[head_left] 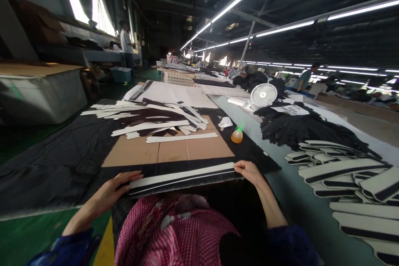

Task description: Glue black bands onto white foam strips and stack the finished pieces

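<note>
Pale strip (183,174), one: lay along the near edge of the black-covered tabletop (62,166); probably light and bendy, best taken by both ends. Right hand (248,171): fingers pinched its right end. Left hand (116,183): fingers framed its left end, grip unclear. Beyond: cardboard (172,153), strip pile (156,117).

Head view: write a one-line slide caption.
Left hand touches one end of a white-and-black strip, right hand pinches the other, in front of loose strips piled partly on cardboard.

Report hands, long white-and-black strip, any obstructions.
Left hand at left end of strip. Right hand pinching right end. White and dark strips piled beyond, not across it.
</note>
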The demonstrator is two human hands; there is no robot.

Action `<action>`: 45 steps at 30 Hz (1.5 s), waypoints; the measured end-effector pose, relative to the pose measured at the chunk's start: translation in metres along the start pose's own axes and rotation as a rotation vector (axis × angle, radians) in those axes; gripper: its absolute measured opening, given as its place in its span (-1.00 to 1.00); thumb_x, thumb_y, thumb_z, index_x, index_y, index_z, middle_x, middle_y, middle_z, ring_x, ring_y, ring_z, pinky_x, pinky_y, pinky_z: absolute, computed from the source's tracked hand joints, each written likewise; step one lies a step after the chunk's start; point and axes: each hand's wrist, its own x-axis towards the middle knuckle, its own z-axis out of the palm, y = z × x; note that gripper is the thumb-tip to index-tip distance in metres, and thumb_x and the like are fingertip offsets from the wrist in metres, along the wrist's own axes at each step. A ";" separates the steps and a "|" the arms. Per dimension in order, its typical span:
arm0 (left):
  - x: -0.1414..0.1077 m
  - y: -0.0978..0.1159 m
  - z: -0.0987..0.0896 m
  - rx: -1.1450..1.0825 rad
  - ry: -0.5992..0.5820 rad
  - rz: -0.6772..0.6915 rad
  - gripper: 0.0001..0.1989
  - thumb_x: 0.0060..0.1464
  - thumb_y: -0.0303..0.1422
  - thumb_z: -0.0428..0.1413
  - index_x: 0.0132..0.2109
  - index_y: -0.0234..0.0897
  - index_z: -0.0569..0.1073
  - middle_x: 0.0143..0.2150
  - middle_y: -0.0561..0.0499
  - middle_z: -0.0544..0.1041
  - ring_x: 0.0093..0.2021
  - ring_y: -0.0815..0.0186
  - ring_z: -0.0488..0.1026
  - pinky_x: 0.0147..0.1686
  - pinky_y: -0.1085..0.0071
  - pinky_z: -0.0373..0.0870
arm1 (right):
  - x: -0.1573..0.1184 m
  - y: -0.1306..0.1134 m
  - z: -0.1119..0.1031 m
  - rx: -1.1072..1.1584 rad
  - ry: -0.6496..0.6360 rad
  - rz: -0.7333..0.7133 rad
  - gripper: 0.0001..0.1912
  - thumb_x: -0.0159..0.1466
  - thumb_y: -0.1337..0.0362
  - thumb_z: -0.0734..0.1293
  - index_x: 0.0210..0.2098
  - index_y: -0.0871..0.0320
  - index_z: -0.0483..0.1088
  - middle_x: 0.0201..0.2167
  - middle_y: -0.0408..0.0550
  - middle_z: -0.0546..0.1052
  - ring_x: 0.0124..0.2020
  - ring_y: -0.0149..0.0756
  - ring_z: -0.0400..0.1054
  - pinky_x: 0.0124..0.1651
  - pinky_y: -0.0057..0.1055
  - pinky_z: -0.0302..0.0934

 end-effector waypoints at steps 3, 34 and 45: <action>0.000 -0.002 0.000 0.008 -0.004 0.000 -0.52 0.11 -0.16 -0.01 0.16 -0.13 0.40 0.09 0.06 0.51 0.16 0.12 0.36 0.21 0.18 0.24 | 0.003 0.002 0.000 -0.020 -0.007 0.016 -0.77 0.05 0.20 0.33 -0.36 0.17 0.55 -0.39 -0.08 0.61 -0.29 -0.23 0.46 -0.22 -0.44 0.23; -0.002 -0.001 0.007 -0.015 0.063 0.137 -0.71 0.19 -0.22 -0.01 -0.11 -0.10 0.58 0.04 0.00 0.52 0.11 0.18 0.36 0.17 0.15 0.28 | -0.020 -0.065 0.050 0.026 -0.031 -0.652 -0.80 0.29 0.20 0.26 -0.34 0.09 0.50 -0.29 -0.05 0.52 -0.22 -0.25 0.40 -0.11 -0.31 0.26; -0.005 0.004 0.009 -0.041 0.074 0.139 -0.73 0.19 -0.28 0.00 -0.11 -0.11 0.57 0.04 0.01 0.51 0.11 0.20 0.34 0.17 0.18 0.25 | -0.018 -0.071 0.074 -0.158 -0.006 -0.638 -0.82 0.30 0.24 0.24 -0.35 0.05 0.49 -0.29 -0.09 0.50 -0.21 -0.25 0.36 -0.14 -0.33 0.24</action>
